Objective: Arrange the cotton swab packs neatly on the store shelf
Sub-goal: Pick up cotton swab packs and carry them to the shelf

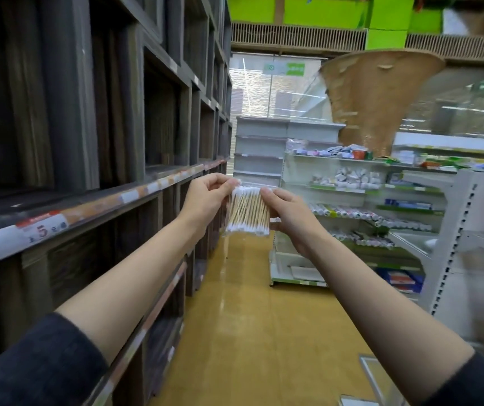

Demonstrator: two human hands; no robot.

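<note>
One clear swab pack point(247, 210), wooden sticks, white tips

Materials & finish, aisle view
Swab pack point(248, 210): clear glossy plastic film; wooden sticks w/ white cotton tips. Left shelving point(94, 118): dark wood-grain, matt, w/ glossy price strip point(135, 194) along edge. Right racks point(451, 230): white painted metal, smooth. Floor point(252, 312): yellow, glossy, reflective. Sleeves point(38, 367): dark matt cloth.
</note>
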